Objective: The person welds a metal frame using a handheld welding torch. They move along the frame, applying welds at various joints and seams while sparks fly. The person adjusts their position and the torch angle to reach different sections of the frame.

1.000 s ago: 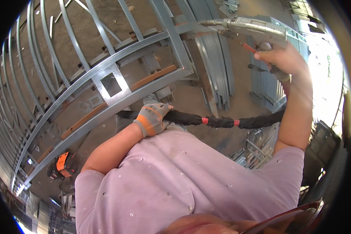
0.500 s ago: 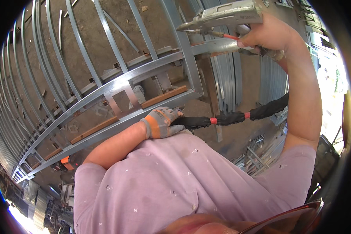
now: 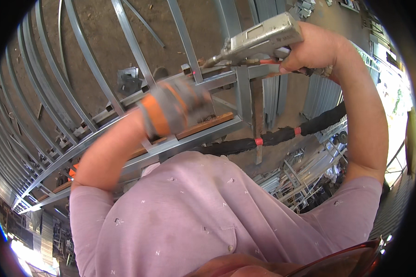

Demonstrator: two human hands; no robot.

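Note:
My bare right hand (image 3: pixel 315 48) grips a silver-grey handheld welding gun (image 3: pixel 264 38), its nozzle aimed leftward over a galvanized steel frame (image 3: pixel 223 81). A small red light spot shows on the end of an upright bar (image 3: pixel 184 39), just left of the nozzle tip. My left hand (image 3: pixel 175 105), in a grey and orange glove, is over the frame's near rails, left of the gun. Motion smears its fingers, so their pose is unclear. A black sleeved cable (image 3: pixel 282 136) with red bands runs across in front of my body toward my right arm.
Long parallel steel bars (image 3: pixel 85 46) of the frame stretch away to the left. A brown strip (image 3: pixel 205 125) lies along the near rail (image 3: pixel 196 137). Stacked metal profiles (image 3: pixel 326 94) sit at right, with scrap metal (image 3: pixel 293 177) on the floor below the cable.
My left hand has left the black cable and moved up over the frame. The gun's nozzle has come left and down to a bar joint, where a red spot now shows.

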